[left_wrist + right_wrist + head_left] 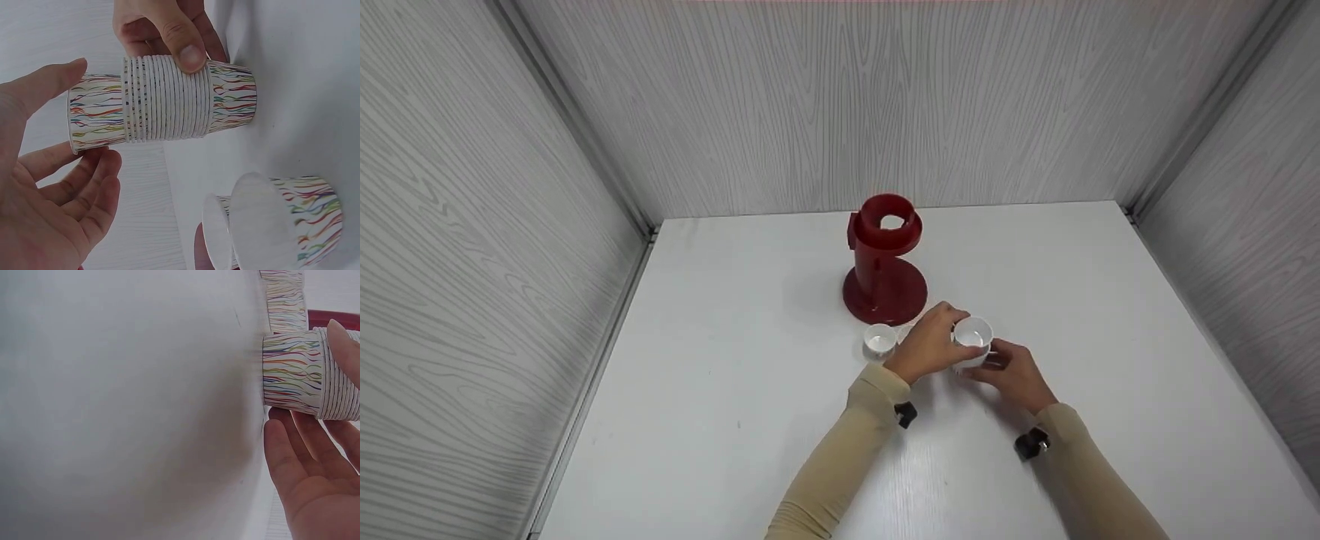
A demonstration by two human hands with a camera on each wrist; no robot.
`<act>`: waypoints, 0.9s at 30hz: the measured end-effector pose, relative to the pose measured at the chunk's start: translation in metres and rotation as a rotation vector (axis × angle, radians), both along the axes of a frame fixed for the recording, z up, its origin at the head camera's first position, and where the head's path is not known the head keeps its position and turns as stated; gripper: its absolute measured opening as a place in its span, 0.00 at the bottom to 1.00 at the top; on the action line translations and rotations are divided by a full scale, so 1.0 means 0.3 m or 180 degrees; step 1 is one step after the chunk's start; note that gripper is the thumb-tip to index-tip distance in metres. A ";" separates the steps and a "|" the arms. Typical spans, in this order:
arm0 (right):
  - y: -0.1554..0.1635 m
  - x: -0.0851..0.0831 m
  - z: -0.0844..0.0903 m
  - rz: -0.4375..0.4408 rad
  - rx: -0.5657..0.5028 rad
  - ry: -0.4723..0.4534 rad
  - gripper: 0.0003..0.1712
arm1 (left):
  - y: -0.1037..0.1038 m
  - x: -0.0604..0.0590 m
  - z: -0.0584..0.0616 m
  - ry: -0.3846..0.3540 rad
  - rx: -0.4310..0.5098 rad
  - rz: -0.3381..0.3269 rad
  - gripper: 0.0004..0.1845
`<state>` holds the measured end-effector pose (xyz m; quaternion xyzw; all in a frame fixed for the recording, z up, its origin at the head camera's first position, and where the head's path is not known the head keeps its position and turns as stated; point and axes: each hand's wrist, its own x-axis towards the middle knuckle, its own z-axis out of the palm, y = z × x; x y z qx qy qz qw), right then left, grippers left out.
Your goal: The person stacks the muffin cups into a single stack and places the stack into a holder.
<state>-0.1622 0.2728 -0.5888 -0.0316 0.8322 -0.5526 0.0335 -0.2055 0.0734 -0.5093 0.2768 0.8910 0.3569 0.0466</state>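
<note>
Steadying the upright cup stack (pixel 166 104) near the red stand (pixel 904 289), the right grip (pixel 1014 373) clasps it while the left grip (pixel 926 343) pinches its top cup (pixel 98 112); two cups (pixel 315 219) already stand outside, many apparently left nested.

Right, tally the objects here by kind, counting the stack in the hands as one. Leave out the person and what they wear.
Red stand: 1
Stack of patterned paper cups: 1
Loose paper cups beside the stack: 2
Total: 4
</note>
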 end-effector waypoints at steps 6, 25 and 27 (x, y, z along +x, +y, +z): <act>-0.002 0.000 -0.001 0.0006 -0.0025 0.0055 0.34 | 0.012 0.001 -0.020 0.0138 -0.0213 0.0005 0.29; 0.001 -0.003 -0.004 0.0038 0.0019 0.0105 0.32 | 0.013 0.005 -0.060 0.0034 -0.0406 0.0118 0.33; 0.001 -0.004 -0.004 0.0052 0.0059 0.0095 0.32 | 0.013 0.005 -0.064 -0.0014 -0.0380 0.0139 0.34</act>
